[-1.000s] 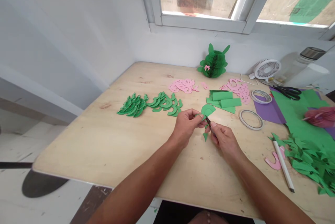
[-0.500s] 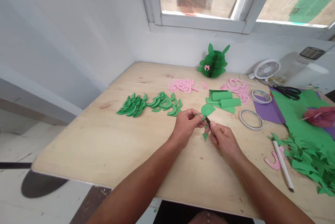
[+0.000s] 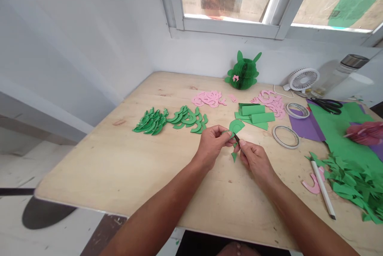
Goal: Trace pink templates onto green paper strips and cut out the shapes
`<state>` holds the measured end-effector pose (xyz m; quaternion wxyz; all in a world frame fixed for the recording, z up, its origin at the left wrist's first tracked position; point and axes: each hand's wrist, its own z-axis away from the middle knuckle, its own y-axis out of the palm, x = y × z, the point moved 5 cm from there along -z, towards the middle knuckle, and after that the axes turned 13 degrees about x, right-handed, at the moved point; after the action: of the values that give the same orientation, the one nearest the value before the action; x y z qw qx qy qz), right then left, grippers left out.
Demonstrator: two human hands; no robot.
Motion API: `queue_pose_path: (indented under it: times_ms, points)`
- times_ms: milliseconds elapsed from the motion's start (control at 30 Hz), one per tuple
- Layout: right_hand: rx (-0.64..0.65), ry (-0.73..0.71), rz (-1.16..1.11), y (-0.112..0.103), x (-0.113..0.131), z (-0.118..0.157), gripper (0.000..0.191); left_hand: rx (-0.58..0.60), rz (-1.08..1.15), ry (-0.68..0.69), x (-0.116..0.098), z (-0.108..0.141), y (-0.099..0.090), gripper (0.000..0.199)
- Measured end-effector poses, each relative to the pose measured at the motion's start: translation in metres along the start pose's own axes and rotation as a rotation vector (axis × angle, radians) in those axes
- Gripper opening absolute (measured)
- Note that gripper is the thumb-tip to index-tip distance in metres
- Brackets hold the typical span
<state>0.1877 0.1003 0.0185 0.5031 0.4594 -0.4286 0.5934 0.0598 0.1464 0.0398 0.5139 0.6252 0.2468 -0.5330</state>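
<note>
My left hand (image 3: 214, 143) pinches a piece of green paper (image 3: 237, 127) that carries a curved outline. In my right hand (image 3: 255, 158) is a small pair of scissors (image 3: 236, 138), its dark blades touching the paper's lower edge; the handles are hidden by my fingers. A narrow green paper offcut (image 3: 233, 157) dangles below, between both hands. Left of my hands lie curved green paper cutouts (image 3: 191, 119) in a loose heap, with a pile of folded green pieces (image 3: 151, 121) beyond them. Folded green paper strips (image 3: 254, 114) rest just past the paper I hold.
Pink cutouts (image 3: 208, 98) lie toward the back. A green honeycomb paper figure (image 3: 243, 73) stands by the wall. To the right are tape rolls (image 3: 286, 136), a white pen (image 3: 323, 188), green scraps (image 3: 356, 184), black scissors (image 3: 327, 105), a small fan (image 3: 303, 79) and a bottle (image 3: 338, 74).
Both hands stay almost in place, with the scissors still at the green paper. The whole view has shifted very slightly.
</note>
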Motion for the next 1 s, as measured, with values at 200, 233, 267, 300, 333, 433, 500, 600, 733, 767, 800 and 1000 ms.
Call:
queue_pose_path:
  times_ms: [200,233,267,300,333,433,500,600,733,767,800,1000]
  points:
    - [-0.001,-0.004,0.003,-0.0002,-0.0007,0.0009,0.053,-0.001,0.0,-0.008,0.0007,-0.0008,0.0,0.015]
    - [-0.002,0.0,0.004,-0.0002,-0.001,0.0009,0.053,-0.002,0.0,-0.009,0.0009,-0.001,0.0001,0.015]
    - [0.0,0.002,0.003,-0.0001,-0.0013,0.0008,0.054,-0.002,0.001,-0.009,0.001,-0.0011,0.0004,0.015]
    - [0.0,0.002,0.002,0.0001,-0.0014,0.0007,0.054,-0.002,0.004,-0.009,0.001,-0.0012,0.0007,0.015]
    - [0.001,0.0,0.002,0.0002,-0.0014,0.0005,0.053,-0.002,0.007,-0.01,0.0011,-0.0011,0.0009,0.016]
    - [-0.003,-0.015,0.007,0.0,-0.0016,0.0,0.053,-0.003,0.019,-0.014,0.0013,-0.0003,0.0015,0.017]
    - [-0.001,-0.01,0.006,-0.0001,-0.0031,-0.0003,0.053,-0.004,0.03,-0.016,0.0019,0.0004,0.0017,0.018]
    - [0.002,0.005,0.004,-0.0003,-0.0056,-0.0005,0.053,-0.004,0.052,-0.027,0.0038,0.0009,0.0019,0.019]
    - [-0.003,-0.001,0.018,-0.0005,-0.0051,-0.0004,0.053,-0.012,0.08,-0.03,0.0059,0.0006,0.002,0.02]
    - [-0.003,-0.003,0.024,-0.0006,-0.0048,-0.0004,0.053,-0.013,0.085,-0.03,0.0061,0.0005,0.0021,0.02]
    - [-0.005,-0.003,0.03,-0.0008,-0.0045,-0.0005,0.053,-0.013,0.09,-0.029,0.0063,0.0004,0.0023,0.021]
    - [-0.02,-0.005,0.05,-0.0023,-0.005,-0.0011,0.054,-0.011,0.104,-0.026,0.0061,0.0007,0.0033,0.021]
